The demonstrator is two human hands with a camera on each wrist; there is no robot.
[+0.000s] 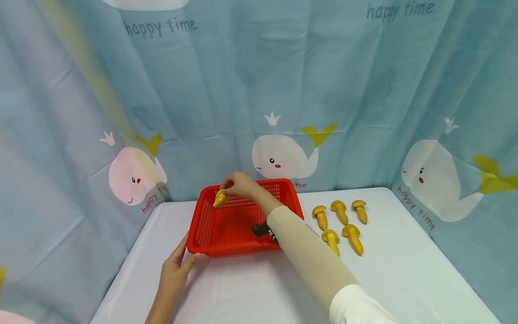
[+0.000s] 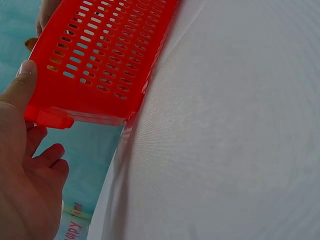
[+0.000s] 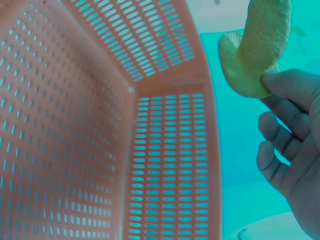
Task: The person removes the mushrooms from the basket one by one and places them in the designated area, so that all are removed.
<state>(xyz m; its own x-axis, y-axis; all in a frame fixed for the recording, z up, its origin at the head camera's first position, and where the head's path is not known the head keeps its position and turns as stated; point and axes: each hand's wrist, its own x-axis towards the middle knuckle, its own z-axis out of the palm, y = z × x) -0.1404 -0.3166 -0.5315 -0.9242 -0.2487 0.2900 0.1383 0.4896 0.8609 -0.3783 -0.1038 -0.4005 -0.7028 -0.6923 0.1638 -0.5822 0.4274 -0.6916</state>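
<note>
While the left hand (image 1: 175, 270) steadies the red basket (image 1: 210, 245) at its 7 o'clock corner, thumb flat on the outside wall and fingers loose, not wrapped round anything, the right hand (image 1: 239, 183) has its grip pinched on one yellow mushroom (image 1: 219, 198), fingertips on the stem, cap end down. Mushroom sits over the basket's 11 o'clock inner corner, above the floor, not touching it as far as the wrist view shows. Basket floor looks bare otherwise. Five more mushrooms (image 1: 341, 221) lie on the white table (image 1: 404, 279) at 3 o'clock of the basket, in two loose rows, apart from each other. Read: placing step, first piece going in. Next move likely needs a short drop or lower into that corner, fingers opened clear of the wall, then a reach across to 3 o'clock for the nearest one. Left hand should keep the basket from sliding.
</note>
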